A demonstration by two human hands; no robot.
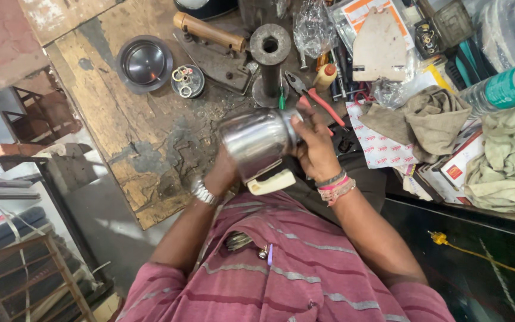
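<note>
From the head camera, looking straight down, a person in a striped pink shirt holds a shiny steel vessel (257, 143) with a cream plastic handle (271, 182) just above the edge of a worn wooden tabletop (144, 143), close to the chest. It looks like a small kettle or jug body, tilted on its side.

The left hand (222, 173) is tucked under and behind the vessel, fingers closed around its lower wall; a metal wristwatch (202, 192) sits on that wrist. The right hand (314, 146) wraps the vessel's far end, fingers curled tight over the rim or base, with coloured bracelets (336, 186) at the wrist. Whether that hand also pinches a small tool cannot be told.

On the tabletop beyond lie red-handled pliers (317, 98), a green-handled screwdriver (281, 98), a dark metal spool-shaped stand (270, 53), an old flat iron base with a wooden handle (210, 31), a round steel lid (143, 62) and a small tin of rings and washers (187, 80). Rags (430, 116) and a plastic bottle (508, 86) crowd the right side.

As a judgement, the work on the vessel is midway: it is in hand and being turned or inspected, tools lie ready but untouched, and nothing shows it reassembled or set aside as finished.
</note>
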